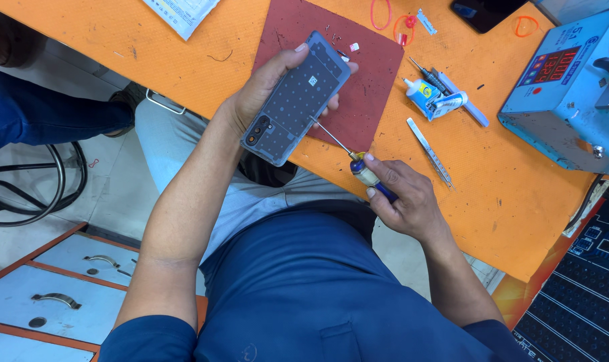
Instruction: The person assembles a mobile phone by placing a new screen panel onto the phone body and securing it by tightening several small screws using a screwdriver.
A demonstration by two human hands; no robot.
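Head view: left grip holds phone, screwdriver apparently touching.

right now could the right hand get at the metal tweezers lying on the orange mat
Probably yes. The right hand is wrapped around a screwdriver, but the tweezers lie apart on the orange mat just beyond its knuckles with nothing between. It would likely need to free its fingers first.
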